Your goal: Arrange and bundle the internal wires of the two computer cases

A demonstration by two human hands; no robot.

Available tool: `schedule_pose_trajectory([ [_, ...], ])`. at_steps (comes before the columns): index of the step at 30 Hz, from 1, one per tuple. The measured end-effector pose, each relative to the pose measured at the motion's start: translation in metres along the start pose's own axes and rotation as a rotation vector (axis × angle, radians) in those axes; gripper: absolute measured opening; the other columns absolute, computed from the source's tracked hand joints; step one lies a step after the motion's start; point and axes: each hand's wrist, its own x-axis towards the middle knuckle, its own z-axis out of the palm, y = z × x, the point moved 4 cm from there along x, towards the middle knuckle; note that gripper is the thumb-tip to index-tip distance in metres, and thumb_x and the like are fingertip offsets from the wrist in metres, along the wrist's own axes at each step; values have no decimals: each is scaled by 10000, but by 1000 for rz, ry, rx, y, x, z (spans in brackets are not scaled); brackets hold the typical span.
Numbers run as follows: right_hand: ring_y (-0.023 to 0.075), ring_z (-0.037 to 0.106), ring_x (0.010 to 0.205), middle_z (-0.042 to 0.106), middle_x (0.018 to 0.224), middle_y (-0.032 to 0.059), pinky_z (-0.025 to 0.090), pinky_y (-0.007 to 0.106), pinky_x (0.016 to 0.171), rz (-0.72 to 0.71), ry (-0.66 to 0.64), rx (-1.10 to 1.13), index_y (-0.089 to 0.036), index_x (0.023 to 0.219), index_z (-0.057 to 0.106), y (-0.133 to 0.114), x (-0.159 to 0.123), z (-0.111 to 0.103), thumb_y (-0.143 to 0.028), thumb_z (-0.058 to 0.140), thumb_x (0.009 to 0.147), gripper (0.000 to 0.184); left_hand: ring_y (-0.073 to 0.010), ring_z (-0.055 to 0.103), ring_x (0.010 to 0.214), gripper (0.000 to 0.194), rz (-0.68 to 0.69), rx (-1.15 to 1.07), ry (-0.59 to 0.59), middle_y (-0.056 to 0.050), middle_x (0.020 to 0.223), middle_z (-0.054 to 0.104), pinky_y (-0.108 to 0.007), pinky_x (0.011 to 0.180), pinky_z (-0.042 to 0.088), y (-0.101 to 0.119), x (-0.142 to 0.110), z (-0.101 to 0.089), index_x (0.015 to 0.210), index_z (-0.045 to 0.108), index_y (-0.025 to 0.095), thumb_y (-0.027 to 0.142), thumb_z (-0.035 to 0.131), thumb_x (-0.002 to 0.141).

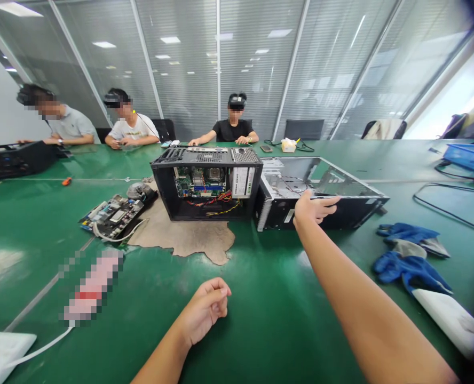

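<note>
An open computer case (pixel 205 210) stands on a piece of brown cardboard (pixel 200 246), showing a green motherboard (pixel 200 181) and a power supply (pixel 242 182) with loose coloured wires. Beside it on the right lies a second, hollow computer case (pixel 277 213). My right hand (pixel 312 208) is at that case's near top edge, fingers stretched out and apart; whether it touches the metal I cannot tell. My left hand (pixel 208 308) rests on the green table in front of the first case, its fingers curled in with nothing visible in them.
A loose circuit board (pixel 117 213) with a cooler lies left of the cardboard. Blue gloves (pixel 409 256) and a white block (pixel 447 320) are at the right, a blue basket (pixel 471 157) farther back. Several people sit across the green table (pixel 269 298). A white cable (pixel 45 349) runs at left.
</note>
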Motion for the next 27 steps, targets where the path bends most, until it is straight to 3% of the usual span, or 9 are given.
schedule_pose_trajectory([
  [3,432,159,1463,155,1557,297,261,680,1051,-437,-86,-71,-135,1566,3,-39,-35,-22,-493,466,854,922,-68,266,492,310,145,67,185,83,529,296,-221,509,276,11,8,-7,747,577,183,421,774,725],
  [6,398,152,1466,173,1559,262,284,631,1065,-748,-249,-31,-146,1564,5,-77,-75,-29,-442,491,871,897,-103,356,497,278,404,271,605,64,539,360,-247,506,326,49,23,-28,775,571,205,453,693,743],
  [9,383,278,1404,243,1528,234,337,590,1040,-881,-393,-15,-185,1553,105,-107,-98,-18,-406,546,851,858,-122,510,620,211,535,360,853,35,685,487,-235,588,413,106,48,-49,938,535,211,395,559,837],
  [10,373,333,1370,270,1517,229,358,568,1027,-894,-431,-15,-186,1546,151,-115,-101,-13,-381,554,847,830,-136,590,714,235,533,567,1050,2,787,566,-246,650,468,129,53,-57,1029,520,199,366,508,864],
  [13,367,433,1290,439,1415,230,389,527,995,-886,-525,-59,-150,1526,230,-132,-103,5,-323,566,840,784,-228,630,1062,496,513,719,1234,-132,1185,604,-351,873,503,191,73,-79,1246,439,172,321,611,806],
  [16,374,523,1198,546,1321,237,400,522,958,-812,-544,-128,-114,1534,194,-141,-98,15,-320,579,844,817,-310,545,1255,661,507,902,1285,-194,1359,540,-422,1020,437,237,82,-99,1339,400,146,322,680,767],
  [18,372,569,1140,588,1283,231,405,517,936,-789,-546,-160,-119,1538,180,-144,-95,17,-345,601,842,844,-304,588,1210,590,484,1076,1218,-169,1295,612,-409,1017,447,256,88,-110,1300,468,153,329,682,779],
  [22,362,612,1074,646,1219,213,415,484,895,-802,-572,-195,-144,1552,130,-143,-91,15,-319,649,813,921,-304,656,1095,325,425,1364,1075,-124,1115,714,-381,952,490,277,98,-124,1090,627,171,346,650,817],
  [27,330,632,983,707,1030,154,357,503,931,-807,-531,-277,-150,1563,-37,-134,-98,13,-286,676,790,1061,-362,640,1124,331,354,1577,1023,-186,1126,707,-410,965,480,290,107,-129,1056,659,120,374,618,848],
])
